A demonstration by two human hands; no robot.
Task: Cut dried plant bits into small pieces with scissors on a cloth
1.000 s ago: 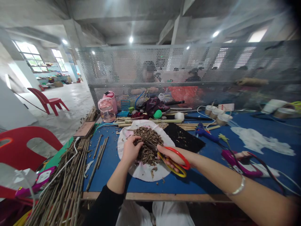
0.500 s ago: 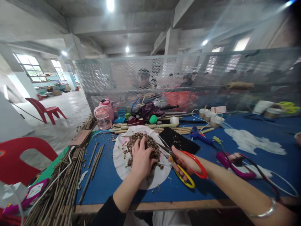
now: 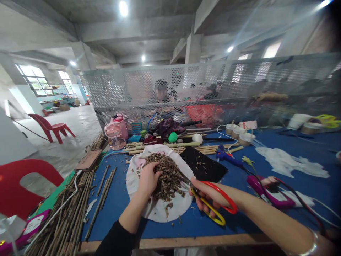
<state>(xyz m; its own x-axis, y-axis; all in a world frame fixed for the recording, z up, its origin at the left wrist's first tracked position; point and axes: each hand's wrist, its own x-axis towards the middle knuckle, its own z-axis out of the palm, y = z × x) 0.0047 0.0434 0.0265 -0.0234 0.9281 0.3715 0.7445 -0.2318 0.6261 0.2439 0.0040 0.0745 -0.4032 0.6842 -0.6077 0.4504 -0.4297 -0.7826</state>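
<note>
My left hand (image 3: 147, 179) rests on the left side of a pile of brown cut plant bits (image 3: 166, 174), its fingers curled into the pile. The pile lies on a white sheet (image 3: 160, 210) spread on the blue table (image 3: 119, 199). My right hand (image 3: 206, 195) grips scissors with one red and one yellow handle loop (image 3: 217, 206). Their blades point left toward the pile's right edge. Whether the left fingers hold any bits is hidden.
A bundle of thin bamboo sticks (image 3: 71, 209) lies along the left table edge. A black mat (image 3: 204, 163), a blue glue gun (image 3: 226, 156), a purple glue gun (image 3: 269, 190), tape rolls (image 3: 239, 133) and a pink jug (image 3: 115, 133) surround the sheet. Behind a mesh screen (image 3: 213, 89) people sit. Red chairs (image 3: 23, 185) stand left.
My left hand slid from the middle of the pile to its left side. The right hand with the scissors shifted slightly, blades still toward the pile.
</note>
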